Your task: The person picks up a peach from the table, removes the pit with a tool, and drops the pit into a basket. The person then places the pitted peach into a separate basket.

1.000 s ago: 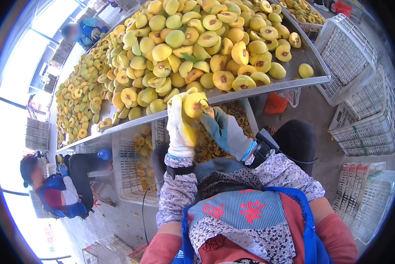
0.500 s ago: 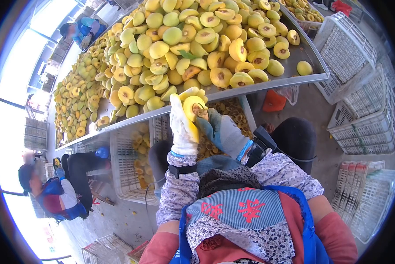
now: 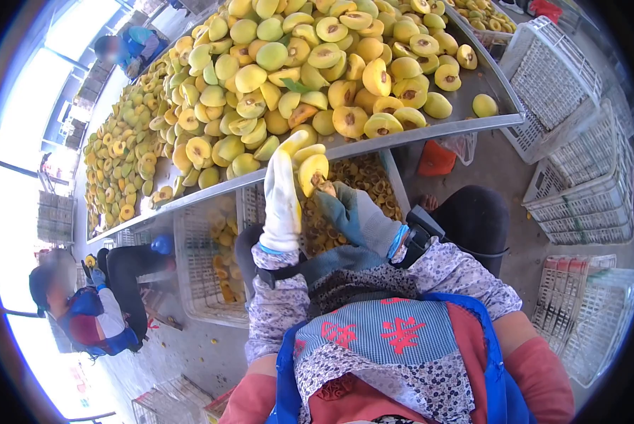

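My left hand, in a white glove stained yellow, holds a halved yellow fruit near the table's front edge. The cut face is turned toward my right hand. My right hand, in a blue-grey glove, is closed at the lower edge of that fruit, by brown material at its centre. Any tool inside the right fist is hidden. Just beyond my hands, a heap of halved yellow-green fruit covers the metal table.
Below my hands is a crate of pit pieces. Left of it stands a white crate with fruit pieces. White crates are stacked at right. A co-worker sits at left, another person beyond the table.
My left hand has shifted slightly left and its fingers have straightened. The fruit half has turned more side-on. My right hand remains at the fruit's lower edge.
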The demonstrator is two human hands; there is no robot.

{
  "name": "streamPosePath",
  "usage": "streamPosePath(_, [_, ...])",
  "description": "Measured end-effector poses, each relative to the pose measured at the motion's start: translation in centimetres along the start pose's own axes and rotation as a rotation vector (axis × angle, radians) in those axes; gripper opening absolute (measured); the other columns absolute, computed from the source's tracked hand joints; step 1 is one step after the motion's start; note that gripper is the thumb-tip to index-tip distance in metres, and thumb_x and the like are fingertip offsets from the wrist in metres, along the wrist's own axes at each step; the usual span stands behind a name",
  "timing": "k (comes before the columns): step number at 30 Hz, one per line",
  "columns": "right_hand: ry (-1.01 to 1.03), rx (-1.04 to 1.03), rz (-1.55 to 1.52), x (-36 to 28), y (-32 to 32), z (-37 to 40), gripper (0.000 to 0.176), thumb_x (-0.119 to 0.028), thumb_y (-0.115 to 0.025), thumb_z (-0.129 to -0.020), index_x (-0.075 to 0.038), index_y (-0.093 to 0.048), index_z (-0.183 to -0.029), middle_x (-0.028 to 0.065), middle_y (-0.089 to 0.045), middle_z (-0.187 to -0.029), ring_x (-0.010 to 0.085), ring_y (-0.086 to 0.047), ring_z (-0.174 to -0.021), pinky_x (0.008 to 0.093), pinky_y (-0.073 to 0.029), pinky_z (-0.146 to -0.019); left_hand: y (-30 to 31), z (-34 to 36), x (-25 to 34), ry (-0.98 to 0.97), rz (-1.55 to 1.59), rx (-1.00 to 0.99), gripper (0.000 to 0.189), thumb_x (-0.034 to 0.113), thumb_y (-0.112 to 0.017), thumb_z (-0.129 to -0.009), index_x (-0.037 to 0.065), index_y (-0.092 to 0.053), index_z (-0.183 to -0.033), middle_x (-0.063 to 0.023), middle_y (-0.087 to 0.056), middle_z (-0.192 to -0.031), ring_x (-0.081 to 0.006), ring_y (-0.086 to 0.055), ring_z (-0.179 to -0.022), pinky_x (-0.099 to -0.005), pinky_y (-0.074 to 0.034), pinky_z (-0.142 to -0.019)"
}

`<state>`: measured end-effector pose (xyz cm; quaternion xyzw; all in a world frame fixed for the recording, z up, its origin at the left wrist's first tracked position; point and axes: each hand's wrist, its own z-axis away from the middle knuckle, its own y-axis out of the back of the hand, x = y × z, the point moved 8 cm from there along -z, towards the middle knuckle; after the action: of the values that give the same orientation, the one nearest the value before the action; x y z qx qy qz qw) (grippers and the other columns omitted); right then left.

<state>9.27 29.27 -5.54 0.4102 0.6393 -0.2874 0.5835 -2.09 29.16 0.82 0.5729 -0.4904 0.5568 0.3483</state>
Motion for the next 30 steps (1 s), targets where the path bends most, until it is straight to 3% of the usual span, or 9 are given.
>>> streamPosePath(3, [0.250, -0.075, -0.088, -3.1, -1.1, 0.4, 0.046, -0.043, -0.048, -0.102, 0.001, -0.060, -0.105, 0.0086, -0.065, -0.078, 0.0119, -0.061, -0.070, 0.0261, -0.045, -0.062, -0.3, 1.1, -1.9, -0.029, 0.097, 0.160, 0.050, 0.041, -0.036, -0.106, -0.001, -0.059, -0.122, -0.0154, -0.069, -0.108, -0.0192, -0.066, -0.094, -0.0295, -0.054, -0.081])
streamPosePath(5, [-0.224, -0.183, -0.436, -1.5, -1.0, 0.8, 0.050, -0.050, -0.047, -0.101, -0.001, -0.060, -0.100, 0.0033, -0.060, -0.071, 0.0077, -0.054, -0.058, 0.0223, -0.039, -0.051, 0.2, 0.9, -0.4, -0.145, -0.121, 0.151, 0.051, 0.042, -0.039, -0.105, -0.002, -0.065, -0.109, -0.0159, -0.071, -0.100, -0.0206, -0.068, -0.085, -0.0310, -0.056, -0.075])
streamPosePath(9, [0.253, -0.321, -0.047, -4.4, -0.3, 0.8, 0.051, -0.058, -0.046, -0.099, -0.009, -0.056, -0.088, -0.0021, -0.046, -0.058, 0.0080, -0.038, -0.038, 0.0235, -0.030, -0.035, -0.3, 0.1, -2.2, 0.262, -0.001, -0.084, 0.061, 0.048, -0.043, -0.101, -0.005, -0.070, -0.087, -0.0165, -0.072, -0.085, -0.0228, -0.068, -0.070, -0.0311, -0.055, -0.066])
streamPosePath(14, [-0.534, -0.756, -0.657, -2.3, -2.6, 3.1, 0.050, -0.059, -0.045, -0.099, -0.011, -0.054, -0.089, -0.0065, -0.038, -0.056, 0.0037, -0.030, -0.039, 0.0222, -0.023, -0.035, -0.9, 0.1, -1.8, 0.218, 0.183, -0.085, 0.052, 0.045, -0.043, -0.100, 0.000, -0.063, -0.087, -0.0154, -0.068, -0.084, -0.0268, -0.066, -0.068, -0.0343, -0.055, -0.062])
streamPosePath(17, [-0.381, -0.660, -0.666, -2.0, -3.1, 2.9, 0.049, -0.058, -0.044, -0.099, -0.012, -0.054, -0.089, -0.0082, -0.036, -0.056, 0.0034, -0.029, -0.039, 0.0214, -0.022, -0.035, 3.2, -1.3, -1.7, 0.172, 0.650, 0.228, 0.028, 0.039, -0.044, -0.098, 0.014, -0.053, -0.089, -0.0055, -0.059, -0.089, -0.0206, -0.060, -0.076, -0.0314, -0.050, -0.056])
streamPosePath(18, [-0.729, -0.545, -0.862, -0.5, -3.3, 3.7, 0.047, -0.056, -0.042, -0.100, -0.012, -0.052, -0.090, -0.0072, -0.037, -0.057, 0.0037, -0.030, -0.039, 0.0205, -0.023, -0.034, 4.7, -1.7, 0.4, 0.059, 0.699, 0.159, 0.029, 0.039, -0.046, -0.098, 0.013, -0.056, -0.096, -0.0068, -0.062, -0.098, -0.0219, -0.062, -0.085, -0.0325, -0.053, -0.061])
streamPosePath(20, [-0.794, -0.515, -0.948, 0.6, -3.1, 3.7, 0.046, -0.055, -0.041, -0.101, -0.012, -0.052, -0.090, -0.0065, -0.038, -0.058, 0.0039, -0.031, -0.040, 0.0202, -0.023, -0.033, 11.2, 0.8, 2.8, 0.039, 0.432, 0.682, 0.038, 0.043, -0.052, -0.095, 0.010, -0.062, -0.111, -0.0083, -0.067, -0.103, -0.0243, -0.064, -0.091, -0.0380, -0.054, -0.074])
streamPosePath(25, [-0.932, -0.470, -0.992, -0.1, -3.8, 4.3, 0.041, -0.048, -0.042, -0.102, -0.012, -0.053, -0.084, -0.0082, -0.038, -0.058, 0.0050, -0.030, -0.040, 0.0198, -0.024, -0.034, 20.6, 2.2, 8.9, -0.023, -1.091, 0.943, 0.056, 0.040, -0.063, -0.092, -0.006, -0.059, -0.123, -0.0212, -0.065, -0.113, -0.0313, -0.062, -0.102, -0.0388, -0.047, -0.094])
streamPosePath(30, [-0.868, -0.310, -0.873, 1.5, -4.0, 2.5, 0.045, -0.053, -0.041, -0.100, -0.010, -0.050, -0.090, -0.0065, -0.036, -0.058, 0.0054, -0.031, -0.042, 0.0210, -0.026, -0.037, 14.2, -6.7, 6.6, -0.066, -1.142, 0.523, 0.060, 0.053, -0.055, -0.093, -0.004, -0.063, -0.110, -0.0269, -0.061, -0.122, -0.0421, -0.056, -0.112, -0.0437, -0.042, -0.098])
